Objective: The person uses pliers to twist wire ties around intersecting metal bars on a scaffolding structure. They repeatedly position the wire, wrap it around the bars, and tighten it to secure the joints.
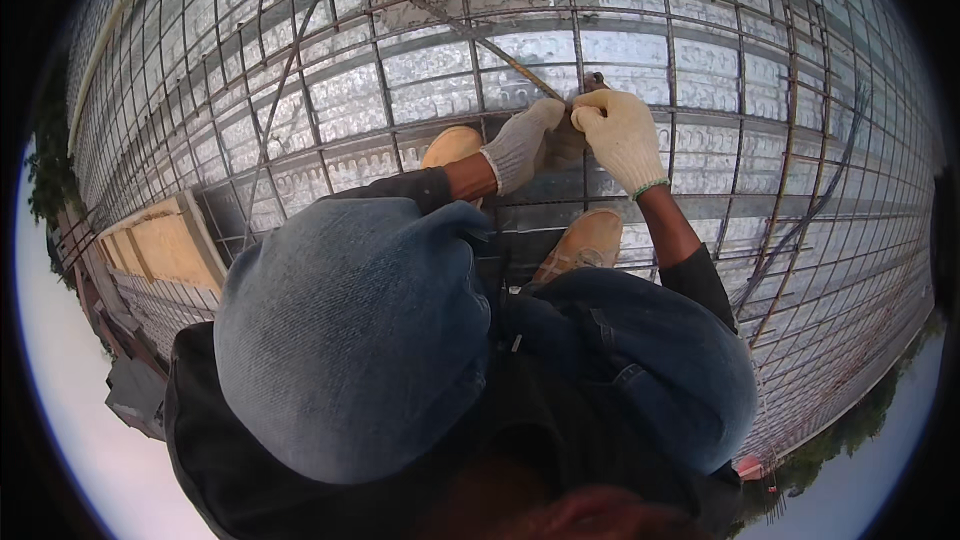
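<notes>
Corrugated metal decking [640, 50] underfoot, bright and ribbed, running out to every edge. Over it a rebar grid [330, 70], rusty brown, bars crossing in squares; likely rigid and heavy, rough to the glove, not to be shifted by hand. One loose diagonal bar [480, 40] slanting down to the crossing being worked. Stack of wooden boards [165, 250] off to the left. Tan boots [585, 240] planted on the bars, knees in blue denim. Left hand [520, 145], gloved, pinching at the crossing, seemingly on thin tie wire; too small to confirm. Right hand [620, 135], gloved, clenched around a small dark tool [596, 82], tip just showing. Wire probably soft, bendable, best gripped close to the crossing.
</notes>
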The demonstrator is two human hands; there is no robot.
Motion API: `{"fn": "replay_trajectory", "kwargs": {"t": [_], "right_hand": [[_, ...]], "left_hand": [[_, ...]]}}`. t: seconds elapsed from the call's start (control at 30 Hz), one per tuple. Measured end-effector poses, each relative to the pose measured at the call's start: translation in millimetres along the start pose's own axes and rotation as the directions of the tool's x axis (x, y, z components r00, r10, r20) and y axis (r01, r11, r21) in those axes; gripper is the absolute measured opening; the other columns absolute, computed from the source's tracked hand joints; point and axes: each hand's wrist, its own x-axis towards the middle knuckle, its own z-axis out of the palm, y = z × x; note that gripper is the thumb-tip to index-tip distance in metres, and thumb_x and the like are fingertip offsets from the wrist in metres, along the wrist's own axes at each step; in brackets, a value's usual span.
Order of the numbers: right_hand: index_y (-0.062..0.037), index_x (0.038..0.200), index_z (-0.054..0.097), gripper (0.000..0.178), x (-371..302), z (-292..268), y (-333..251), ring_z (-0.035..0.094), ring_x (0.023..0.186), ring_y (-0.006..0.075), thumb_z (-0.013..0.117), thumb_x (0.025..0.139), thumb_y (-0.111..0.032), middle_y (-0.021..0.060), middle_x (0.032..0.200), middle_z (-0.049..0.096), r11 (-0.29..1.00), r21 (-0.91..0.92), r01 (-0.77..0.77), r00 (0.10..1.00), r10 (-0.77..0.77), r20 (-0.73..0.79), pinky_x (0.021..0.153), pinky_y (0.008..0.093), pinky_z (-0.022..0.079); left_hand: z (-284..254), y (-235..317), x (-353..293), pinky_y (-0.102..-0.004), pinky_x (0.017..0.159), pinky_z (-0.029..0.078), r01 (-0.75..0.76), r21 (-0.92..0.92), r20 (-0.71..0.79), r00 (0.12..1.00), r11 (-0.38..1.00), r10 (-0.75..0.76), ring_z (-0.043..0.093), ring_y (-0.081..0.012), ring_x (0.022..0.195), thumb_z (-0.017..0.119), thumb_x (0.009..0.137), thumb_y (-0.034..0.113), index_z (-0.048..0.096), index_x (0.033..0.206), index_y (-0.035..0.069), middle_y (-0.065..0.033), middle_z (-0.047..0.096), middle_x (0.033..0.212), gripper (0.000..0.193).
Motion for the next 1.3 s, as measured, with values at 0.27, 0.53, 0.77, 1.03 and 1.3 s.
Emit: {"fn": "replay_trajectory", "kwargs": {"t": [0.27, 0.53, 0.77, 1.03, 1.3], "right_hand": [[-0.0078, 0.124, 0.086, 0.036, -20, 6, 13, 0.080, 0.107, 0.0371, 0.071, 0.101, -0.031, 0.0175, 0.112, 0.084, 0.998, 0.014, 0.061, 0.994, -0.059, -0.089, 0.093, 0.0477, 0.061], [-0.0035, 0.136, 0.080, 0.039, -8, -16, 14, 0.077, 0.114, 0.0358, 0.070, 0.104, -0.023, 0.0186, 0.125, 0.080, 0.972, -0.049, 0.228, 0.969, -0.222, 0.111, 0.102, 0.0456, 0.060], [0.0043, 0.129, 0.079, 0.047, -17, 17, 21, 0.071, 0.085, 0.0204, 0.083, 0.084, -0.006, 0.0125, 0.099, 0.072, 0.938, 0.242, 0.250, 0.960, -0.272, 0.063, 0.081, 0.0379, 0.059], [-0.0028, 0.120, 0.081, 0.044, -25, 3, 19, 0.074, 0.089, 0.0313, 0.092, 0.080, -0.015, 0.0136, 0.102, 0.074, 0.947, -0.063, 0.314, 0.945, -0.318, -0.073, 0.084, 0.0442, 0.060], [-0.0070, 0.105, 0.078, 0.026, -22, -2, 6, 0.073, 0.103, 0.0399, 0.089, 0.086, -0.021, 0.0152, 0.100, 0.074, 0.814, -0.390, 0.430, 0.888, -0.460, 0.019, 0.090, 0.0551, 0.057]], "left_hand": [[15, 14, -12, -0.0487, 0.090, 0.062, -0.020, 0.079, 0.027, 0.999, 0.997, 0.017, 0.077, -0.0322, 0.104, 0.064, 0.110, 0.048, 0.067, 0.138, 0.001, -0.0182, 0.077, 0.123, 0.055], [13, 25, -15, -0.0507, 0.095, 0.059, 0.002, 0.088, 0.004, 1.000, 0.996, -0.003, 0.076, -0.0321, 0.112, 0.055, 0.115, 0.049, 0.066, 0.143, 0.001, -0.0218, 0.077, 0.131, 0.057], [6, 22, -39, -0.0386, 0.074, 0.055, -0.011, 0.250, -0.132, 0.990, 0.968, 0.046, 0.072, -0.0238, 0.082, 0.056, 0.110, 0.055, 0.081, 0.121, 0.002, -0.0161, 0.082, 0.107, 0.059], [8, 25, -11, -0.0388, 0.081, 0.062, -0.028, 0.363, 0.041, 0.999, 0.931, 0.014, 0.079, -0.0228, 0.096, 0.063, 0.109, 0.060, 0.076, 0.132, 0.009, -0.0108, 0.081, 0.115, 0.058], [16, 17, -15, -0.0340, 0.087, 0.059, -0.193, 0.356, 0.033, 0.980, 0.914, 0.194, 0.074, -0.0147, 0.098, 0.061, 0.114, 0.046, 0.078, 0.124, 0.008, -0.0046, 0.079, 0.112, 0.043]]}}
